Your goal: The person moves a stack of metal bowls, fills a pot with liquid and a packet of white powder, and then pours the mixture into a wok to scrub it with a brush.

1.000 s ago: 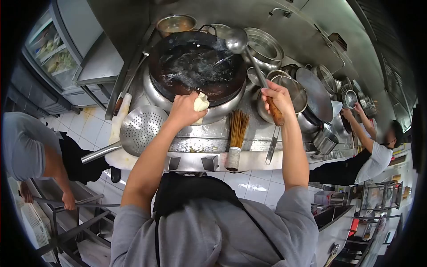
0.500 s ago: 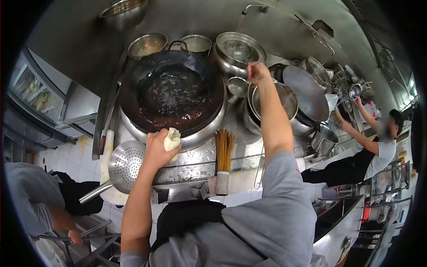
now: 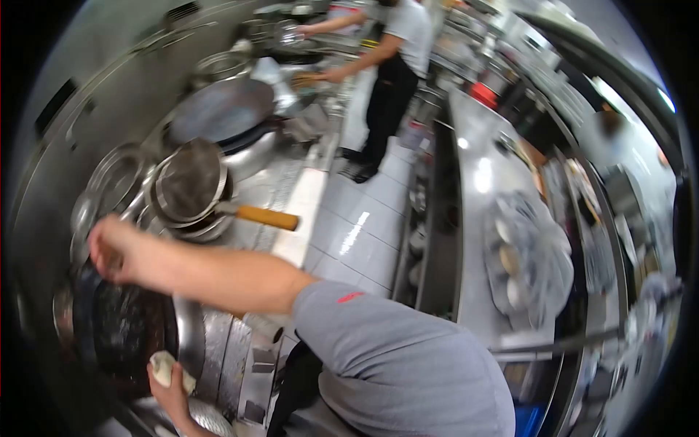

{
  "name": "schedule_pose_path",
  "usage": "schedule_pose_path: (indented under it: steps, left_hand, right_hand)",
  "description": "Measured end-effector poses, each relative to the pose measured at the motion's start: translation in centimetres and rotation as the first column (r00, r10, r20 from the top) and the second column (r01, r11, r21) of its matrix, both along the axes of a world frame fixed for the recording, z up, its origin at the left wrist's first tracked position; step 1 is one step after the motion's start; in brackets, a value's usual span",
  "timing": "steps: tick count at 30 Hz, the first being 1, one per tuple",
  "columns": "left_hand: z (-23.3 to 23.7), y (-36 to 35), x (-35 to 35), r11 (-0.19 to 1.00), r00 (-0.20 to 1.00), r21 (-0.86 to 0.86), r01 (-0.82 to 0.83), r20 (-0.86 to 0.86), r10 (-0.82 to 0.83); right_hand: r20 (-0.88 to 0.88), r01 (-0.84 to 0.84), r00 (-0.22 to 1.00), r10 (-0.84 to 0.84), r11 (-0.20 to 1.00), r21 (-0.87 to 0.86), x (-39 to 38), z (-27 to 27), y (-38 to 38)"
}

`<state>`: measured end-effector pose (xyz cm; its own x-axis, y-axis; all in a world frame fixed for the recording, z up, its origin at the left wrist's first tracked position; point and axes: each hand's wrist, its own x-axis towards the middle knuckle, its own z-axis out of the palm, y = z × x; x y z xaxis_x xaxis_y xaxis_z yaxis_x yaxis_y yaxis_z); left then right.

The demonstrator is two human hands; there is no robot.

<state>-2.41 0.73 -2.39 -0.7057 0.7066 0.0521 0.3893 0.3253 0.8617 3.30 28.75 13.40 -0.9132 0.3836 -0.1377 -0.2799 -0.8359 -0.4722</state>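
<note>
At the lower left, my left hand (image 3: pixel 170 393) is closed on a pale folded cloth (image 3: pixel 173 370) at the near edge of the dark wok (image 3: pixel 135 331). Dark liquid with foam lies in the wok. My right hand (image 3: pixel 113 250) is blurred, above the wok's far rim and close to the metal pots; its fingers look curled, and I cannot make out whether they hold anything. Beyond it a round strainer (image 3: pixel 191 180) rests on a pot, its wooden handle (image 3: pixel 268 217) pointing right. Part of a perforated ladle (image 3: pixel 211 420) shows below my left hand.
A second wok (image 3: pixel 224 111) stands farther along the range. A co-worker (image 3: pixel 397 65) in black trousers stands at its far end. Across the tiled aisle (image 3: pixel 357 233), a steel counter (image 3: pixel 477 146) bears a plastic-covered tray of pale round items (image 3: pixel 513 266). Another person (image 3: pixel 615 138) is at the upper right.
The view has swung to the right, bringing in the aisle and steel counter. My left hand still holds the cloth by the wok. My right hand is now over the wok's far rim.
</note>
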Motion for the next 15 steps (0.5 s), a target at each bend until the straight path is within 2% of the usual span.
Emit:
schedule_pose_path:
  steps: [1, 2, 4, 5, 6, 7, 8, 10, 11, 12, 13, 14, 15]
  left_hand:
    - [1.7, 0.7, 0.6, 0.989, 0.996, -0.121, 0.081, -0.032, -0.085]
    - [2.1, 1.1, 1.4, 0.984, 0.989, -0.166, 0.069, -0.115, -0.089]
    - [-0.6, 0.1, -0.2, 0.945, 0.934, -0.327, 0.015, -0.332, -0.130]
    - [-1.0, -0.1, -0.4, 0.950, 0.928, -0.312, -0.007, -0.355, -0.110]
    - [-1.4, -0.1, -0.5, 0.956, 0.923, -0.291, -0.034, -0.375, -0.081]
    - [-2.5, -0.1, -1.6, 0.962, 0.928, -0.272, -0.033, -0.365, -0.071]
    - [-2.3, 0.5, -1.4, 0.966, 0.926, -0.256, 0.011, -0.363, -0.107]
    - [-1.6, 0.1, -0.5, 0.971, 0.927, -0.238, 0.015, -0.362, -0.103]
    - [-0.2, 0.2, 0.9, 0.977, 0.973, -0.193, 0.086, -0.193, -0.123]
    - [0.0, 0.1, 1.8, 0.993, 0.993, -0.097, 0.064, -0.095, -0.073]
    - [1.3, 0.3, 2.7, 0.992, 0.993, -0.058, 0.111, -0.021, -0.113]
    - [2.7, 0.7, 3.7, 0.996, 0.996, -0.086, 0.016, -0.083, -0.023]
    - [0.4, 0.2, 2.3, 0.999, 0.981, -0.022, -0.045, -0.190, 0.040]
  right_hand:
    - [0.017, -0.022, 1.000, 0.023, 0.998, -0.060, 0.8, 0.0, -1.6]
    - [0.039, -0.016, 0.999, 0.019, 0.996, -0.093, 0.5, -1.3, -2.9]
    - [0.040, -0.065, 0.997, 0.068, 0.996, -0.062, 1.7, -3.8, -5.7]
    - [0.125, -0.104, 0.988, 0.095, 0.993, 0.064, 3.3, -4.2, -6.6]
    - [0.197, -0.098, 0.977, 0.075, 0.989, 0.113, 4.8, -4.5, -7.6]
    - [0.213, -0.085, 0.977, 0.028, 0.962, 0.261, 6.1, -5.3, -8.6]
    - [0.148, -0.157, 0.982, 0.120, 0.950, 0.270, 6.9, -7.2, -8.6]
    - [0.439, -0.203, 0.898, 0.008, 0.895, 0.398, 9.3, -6.9, -9.7]
    - [0.389, -0.333, 0.917, 0.089, 0.708, 0.623, 7.5, -11.4, -8.0]
    - [0.428, -0.369, 0.904, -0.001, 0.505, 0.780, 9.5, -9.5, -8.0]
    - [0.437, -0.388, 0.890, -0.131, 0.287, 0.876, 11.9, -7.1, -7.1]
    - [0.425, -0.406, 0.876, -0.228, 0.127, 0.905, 12.6, -6.0, -5.9]
    - [0.418, -0.432, 0.850, -0.319, 0.030, 0.901, 12.5, -4.6, -4.8]
